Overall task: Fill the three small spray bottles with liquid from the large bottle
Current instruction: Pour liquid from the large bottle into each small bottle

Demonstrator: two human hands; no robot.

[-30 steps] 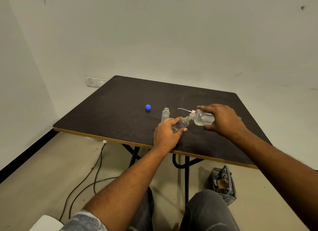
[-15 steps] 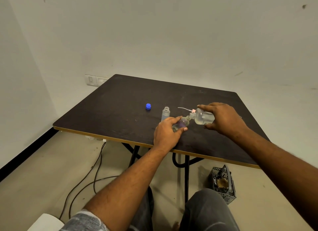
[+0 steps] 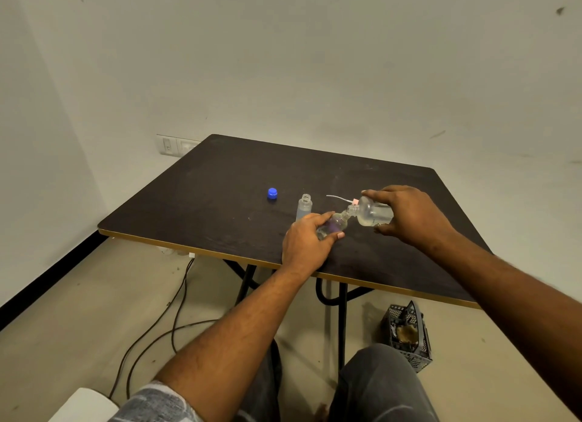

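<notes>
My right hand (image 3: 409, 215) grips the large clear bottle (image 3: 373, 214), tipped on its side with its neck pointing left and down. The neck meets the mouth of a small clear spray bottle (image 3: 334, 224), which my left hand (image 3: 307, 240) holds tilted just above the dark table (image 3: 220, 207). A second small bottle (image 3: 304, 206) stands upright and uncapped just left of them. Behind the bottles lies a spray head with a thin white tube (image 3: 338, 198). A blue cap (image 3: 272, 193) rests further left. No third small bottle is in view.
The table's near edge (image 3: 195, 253) has a yellow trim. Below it are black table legs (image 3: 341, 321), cables on the floor (image 3: 163, 324) and a dark plastic basket (image 3: 406, 333) at the right. My knees are at the bottom of the view.
Both hands and the two bottles have stayed almost in place, with the large bottle kept tipped into the small one.
</notes>
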